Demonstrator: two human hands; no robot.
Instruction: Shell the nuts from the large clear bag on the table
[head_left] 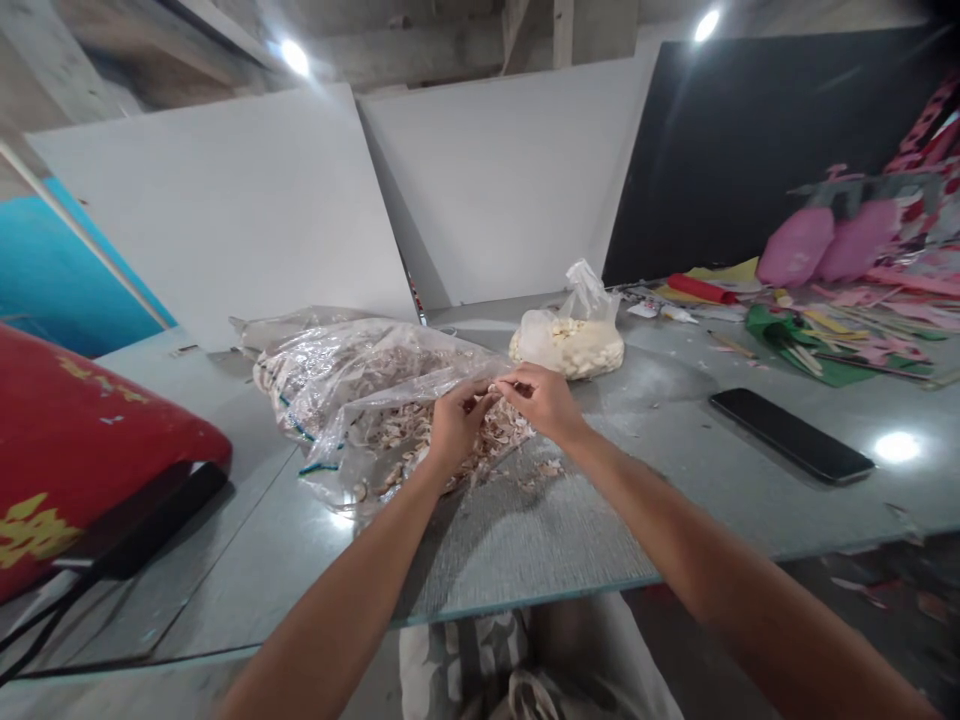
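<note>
My left hand [457,420] and my right hand [546,402] meet at the fingertips over the mouth of a large clear plastic bag [375,355]. Their fingers are pinched together round a small pale piece [495,388], perhaps a nut or seed; its kind is too small to make out. Below them, pale brown shell-like scraps [409,430] fill the bag's open front, and some scraps [546,468] lie loose on the table by its right edge. Just beyond my right hand sits a smaller clear bag [589,285] full of cream-coloured pieces [592,345].
A black phone [791,435] lies on the grey table [525,545] to the right. Coloured paper scraps [862,340] and pink objects [799,245] cover the far right. At left stands a red object [112,430] with a black device [161,515] and cable. Boards [510,180] lean behind.
</note>
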